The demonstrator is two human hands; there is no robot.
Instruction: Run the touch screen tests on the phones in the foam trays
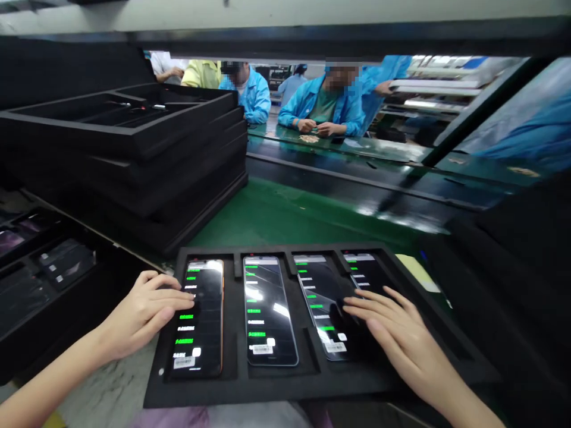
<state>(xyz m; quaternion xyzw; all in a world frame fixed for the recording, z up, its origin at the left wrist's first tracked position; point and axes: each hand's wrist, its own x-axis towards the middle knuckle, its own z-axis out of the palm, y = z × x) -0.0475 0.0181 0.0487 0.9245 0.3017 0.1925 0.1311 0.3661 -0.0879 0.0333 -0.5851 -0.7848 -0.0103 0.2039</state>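
Black foam-like rectangular tray (pixel 267 389) by a green surface (pixel 272 208), holding four dark-screened smartphones (pixel 270 315) in a row. Left hand (pixel 138 309), fingers loosely apart, reaches over the left edge of the leftmost, orange-edged phone (pixel 209 321). Right hand (pixel 397 330), fingers outstretched, slants across the third phone (pixel 319 297) and fourth phone (pixel 363 270); whether either hand touches is unclear.

A pale overhead beam (pixel 285 15) spans above the green worktop (pixel 276 208).
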